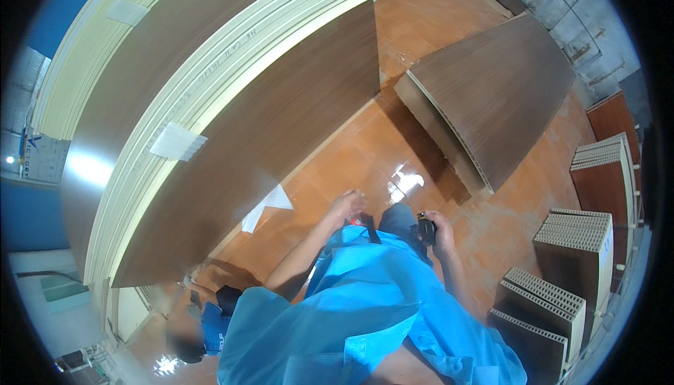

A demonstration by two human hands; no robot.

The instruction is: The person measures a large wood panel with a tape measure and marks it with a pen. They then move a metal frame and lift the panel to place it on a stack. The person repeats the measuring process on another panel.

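Note:
My left hand (347, 206) is in front of the blue apron (372, 265), its fingers curled in. A small red thing (356, 221) and a dark strap-like piece (371, 230) show just below it; what the fingers hold, if anything, is hidden. On the other side, my right hand (442, 232) grips a small black tape measure (427, 230) beside my leg. To the left of my hands stands a tall stack of brown-faced panels (281, 118) with pale edges. White paper (267, 206) lies at its foot.
A large brown panel (498, 90) rests over a cardboard-coloured support at the right. Stacks of hollow-core boards (576, 237) stand along the right wall (576, 27). Another person in a blue shirt (214, 325) is at the lower left. The orange tiled floor (351, 153) shines in spots.

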